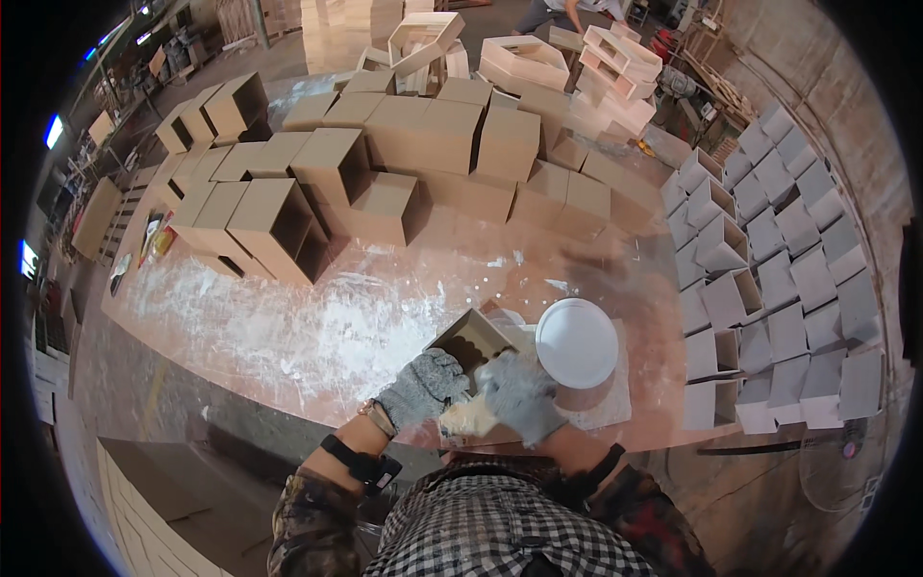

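Observation:
A small brown board box (469,337) stands tilted at the table's near edge, its open side toward me. My left hand (423,388), in a grey knit glove, is closed on the box's left side. My right hand (519,392), gloved alike, is curled at the box's right side with its fingers bent inward; whatever it holds is hidden. A cream-coloured piece (468,418), its kind unclear, shows below and between the hands. Just right of the box sits a round white lid or tub (577,343) on a pale sheet (608,404).
Many brown boxes (423,130) are stacked across the far side of the table (385,308), which has white smears. Rows of grey-white boxes (769,250) stand at right. Hexagonal wooden frames (524,62) lie beyond. A fan (841,462) is at lower right; another person (572,14) is far back.

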`<state>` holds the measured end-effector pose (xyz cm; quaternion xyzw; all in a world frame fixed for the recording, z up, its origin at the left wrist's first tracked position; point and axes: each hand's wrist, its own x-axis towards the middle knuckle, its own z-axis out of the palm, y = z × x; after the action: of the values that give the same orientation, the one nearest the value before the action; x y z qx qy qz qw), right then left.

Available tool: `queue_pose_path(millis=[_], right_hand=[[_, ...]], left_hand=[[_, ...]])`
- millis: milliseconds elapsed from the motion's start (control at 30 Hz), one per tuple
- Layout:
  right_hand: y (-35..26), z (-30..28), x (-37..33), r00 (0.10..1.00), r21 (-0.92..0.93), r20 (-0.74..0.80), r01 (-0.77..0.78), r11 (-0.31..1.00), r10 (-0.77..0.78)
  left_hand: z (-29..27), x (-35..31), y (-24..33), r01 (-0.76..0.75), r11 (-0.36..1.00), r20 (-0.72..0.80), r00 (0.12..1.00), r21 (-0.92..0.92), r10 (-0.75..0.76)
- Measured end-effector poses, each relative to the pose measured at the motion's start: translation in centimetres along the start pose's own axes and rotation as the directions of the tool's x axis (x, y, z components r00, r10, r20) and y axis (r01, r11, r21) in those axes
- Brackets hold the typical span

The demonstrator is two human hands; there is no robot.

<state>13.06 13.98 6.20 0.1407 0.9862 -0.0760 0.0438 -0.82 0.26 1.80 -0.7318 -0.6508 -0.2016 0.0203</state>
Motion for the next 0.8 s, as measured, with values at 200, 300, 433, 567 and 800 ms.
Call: queue_pose_path(millis=[200,300,433,567,800], right_hand=[[4.4,-2.5,3.6,0.987,0.115,-0.005,-0.158,0.981,0.160],[4.4,0.7,1.6,0.982,0.140,-0.186,0.003,0.990,0.023],[-1.1,3.9,-2.0,0.971,0.282,-0.226,-0.015,0.959,0.082],[-0.4,2.6,-1.6,0.880,0.129,-0.467,0.156,0.979,-0.079],[9.9,1.4,1.7,0.912,0.017,-0.286,-0.302,0.953,0.295]], left_hand=[[1.0,0.1,0.2,-0.005,1.000,-0.194,0.981,-0.004,0.004],[0.2,0.7,0.6,0.026,0.999,0.080,0.996,0.025,-0.028],[0.6,0.5,0.9,0.044,0.999,0.007,0.999,-0.014,-0.044],[0.9,-0.4,0.5,0.047,0.998,-0.031,0.998,-0.033,-0.048],[-0.3,0.7,1.0,0.011,0.999,-0.068,0.998,-0.053,-0.015]])
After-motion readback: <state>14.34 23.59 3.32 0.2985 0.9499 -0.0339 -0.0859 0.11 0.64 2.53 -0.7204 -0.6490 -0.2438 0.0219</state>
